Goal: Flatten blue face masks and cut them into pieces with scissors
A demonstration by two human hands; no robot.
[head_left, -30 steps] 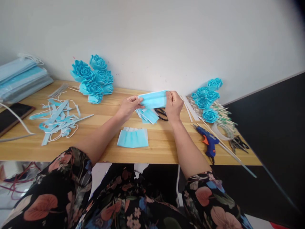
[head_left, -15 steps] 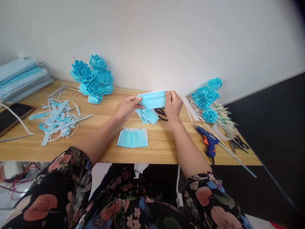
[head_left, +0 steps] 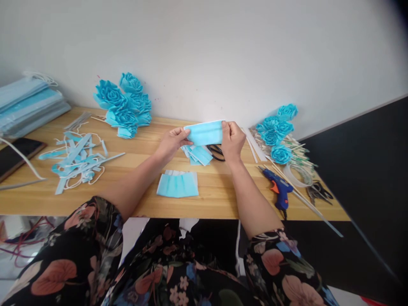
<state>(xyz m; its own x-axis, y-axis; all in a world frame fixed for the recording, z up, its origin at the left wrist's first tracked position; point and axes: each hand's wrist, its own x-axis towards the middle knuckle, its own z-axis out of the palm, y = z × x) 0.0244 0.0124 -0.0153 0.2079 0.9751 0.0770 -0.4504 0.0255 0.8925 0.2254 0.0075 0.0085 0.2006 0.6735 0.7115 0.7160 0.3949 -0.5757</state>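
A light blue piece of mask fabric [head_left: 204, 132] is stretched flat between both hands above the wooden table [head_left: 134, 199]. My left hand [head_left: 174, 141] pinches its left end and my right hand [head_left: 232, 140] pinches its right end. Below the hands lies a small pile of cut blue squares [head_left: 196, 154], with black scissors [head_left: 216, 151] beside it. Nearer the front edge rests another folded blue mask piece [head_left: 177, 184].
Blue fabric roses stand at the back left [head_left: 123, 104] and back right [head_left: 276, 131]. Cut strips and ear loops [head_left: 76, 159] lie on the left, near a stack of masks [head_left: 27, 106] and a phone [head_left: 14, 155]. A blue glue gun [head_left: 279, 187] and wooden sticks [head_left: 299, 170] lie on the right.
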